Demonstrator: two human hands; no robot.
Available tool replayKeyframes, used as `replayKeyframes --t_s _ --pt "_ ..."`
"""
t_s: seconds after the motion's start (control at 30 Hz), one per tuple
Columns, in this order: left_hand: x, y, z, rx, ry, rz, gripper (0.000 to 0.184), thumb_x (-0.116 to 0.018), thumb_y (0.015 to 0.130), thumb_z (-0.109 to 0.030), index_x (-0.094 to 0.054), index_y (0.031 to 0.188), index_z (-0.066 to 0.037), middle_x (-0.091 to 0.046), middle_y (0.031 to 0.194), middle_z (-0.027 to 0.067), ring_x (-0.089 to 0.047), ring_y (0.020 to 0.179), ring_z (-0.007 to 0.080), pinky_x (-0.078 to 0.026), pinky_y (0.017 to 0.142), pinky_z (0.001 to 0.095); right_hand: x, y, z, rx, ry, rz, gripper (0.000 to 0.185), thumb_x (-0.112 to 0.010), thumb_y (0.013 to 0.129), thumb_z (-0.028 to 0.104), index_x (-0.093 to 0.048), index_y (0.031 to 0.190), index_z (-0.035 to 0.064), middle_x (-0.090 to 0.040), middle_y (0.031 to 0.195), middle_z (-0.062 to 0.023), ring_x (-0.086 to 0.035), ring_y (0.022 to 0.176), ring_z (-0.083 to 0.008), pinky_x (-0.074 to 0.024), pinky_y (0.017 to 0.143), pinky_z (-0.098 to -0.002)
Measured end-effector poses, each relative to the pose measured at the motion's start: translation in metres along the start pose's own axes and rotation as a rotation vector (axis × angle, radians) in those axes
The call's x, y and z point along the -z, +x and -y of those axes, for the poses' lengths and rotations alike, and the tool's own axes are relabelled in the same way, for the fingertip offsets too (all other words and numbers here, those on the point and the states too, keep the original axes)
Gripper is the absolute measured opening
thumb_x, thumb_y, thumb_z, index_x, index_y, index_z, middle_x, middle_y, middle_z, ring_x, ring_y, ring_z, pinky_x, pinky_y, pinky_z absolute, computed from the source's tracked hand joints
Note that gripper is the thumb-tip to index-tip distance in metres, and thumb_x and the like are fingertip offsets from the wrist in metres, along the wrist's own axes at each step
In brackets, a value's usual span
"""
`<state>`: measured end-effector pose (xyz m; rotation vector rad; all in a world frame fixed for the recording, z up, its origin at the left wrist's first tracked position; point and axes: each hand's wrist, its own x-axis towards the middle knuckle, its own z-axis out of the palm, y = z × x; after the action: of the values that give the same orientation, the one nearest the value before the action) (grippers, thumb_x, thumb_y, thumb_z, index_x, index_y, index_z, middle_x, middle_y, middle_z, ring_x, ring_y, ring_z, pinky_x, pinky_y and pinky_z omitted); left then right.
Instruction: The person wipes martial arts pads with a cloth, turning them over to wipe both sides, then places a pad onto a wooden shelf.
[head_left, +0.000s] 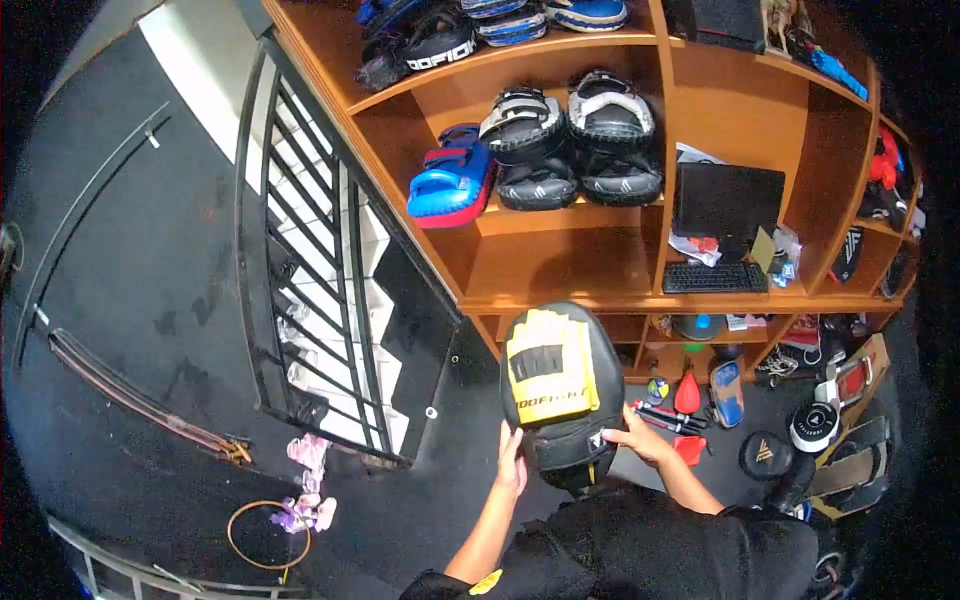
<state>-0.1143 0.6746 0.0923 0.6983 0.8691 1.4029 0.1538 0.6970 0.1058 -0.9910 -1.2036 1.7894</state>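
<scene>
A black focus mitt (561, 455) with a yellow back panel is held up in front of my body, its rounded end pointing away. My left hand (512, 462) grips the lower left edge, fingers along the side. On the opposite edge, near the black cuff, my right hand (643, 437) has its thumb on top and its fingers mostly hidden behind. Beyond the mitt stands a wooden shelf unit (560, 306). One of its upper shelves carries a blue and red kick pad (452, 185) and several black and white pads (612, 112).
A monitor (728, 205) and keyboard (715, 278) occupy the right compartment. On the floor at right lie a red speed bag (687, 392), a blue-faced pad (728, 392) and round black pads (768, 455). A black railing (262, 250) guards stairs at left; a hoop (232, 530) lies below.
</scene>
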Motion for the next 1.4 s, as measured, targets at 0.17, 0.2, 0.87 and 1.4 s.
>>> replayKeyframes --t_s 0.17,0.2,0.87,1.4 --pt "-0.007 0.081 -0.038 -0.163 0.03 0.03 0.071 -0.053 0.097 -0.015 -0.019 0.156 0.001 -0.03 0.158 0.013 -0.03 0.145 0.0241 -0.02 0.12 0.0364 0.02 0.078 0.022 -0.078 0.023 -0.001 0.084 -0.079 0.081 0.037 -0.037 0.15 0.0131 -0.055 0.127 0.0029 -0.052 0.102 -0.0095 -0.0438 0.072 -0.0234" --pt "-0.01 0.097 -0.05 -0.199 0.036 0.043 0.072 -0.054 0.096 -0.016 -0.018 0.156 0.002 -0.029 0.159 0.0136 -0.028 0.146 0.0245 -0.019 0.12 0.0363 0.022 0.099 0.028 -0.045 0.05 0.007 0.084 -0.079 0.08 0.035 -0.038 0.149 0.0126 -0.055 0.128 0.0023 -0.052 0.105 -0.01 -0.0451 0.075 -0.0244" --pt "-0.024 0.465 -0.324 -0.152 -0.282 0.026 0.04 -0.045 0.104 -0.031 -0.059 0.13 -0.003 -0.065 0.124 0.012 -0.065 0.108 0.0258 -0.054 0.096 0.0389 -0.055 0.424 0.273 0.467 0.047 0.116 0.113 -0.073 0.09 0.017 0.019 0.156 0.013 -0.032 0.152 -0.0189 -0.052 0.124 -0.0236 -0.053 0.087 -0.036" --pt "-0.038 0.486 -0.377 -0.454 -0.016 0.334 0.053 -0.037 0.105 -0.017 -0.027 0.155 -0.006 -0.044 0.149 0.0173 -0.054 0.127 0.0331 -0.046 0.108 0.0474 -0.138 0.444 0.318 0.84 0.037 -0.197 0.071 -0.067 0.092 0.039 -0.037 0.149 0.0088 -0.049 0.141 -0.0081 -0.049 0.127 -0.0188 -0.0449 0.101 -0.0351"
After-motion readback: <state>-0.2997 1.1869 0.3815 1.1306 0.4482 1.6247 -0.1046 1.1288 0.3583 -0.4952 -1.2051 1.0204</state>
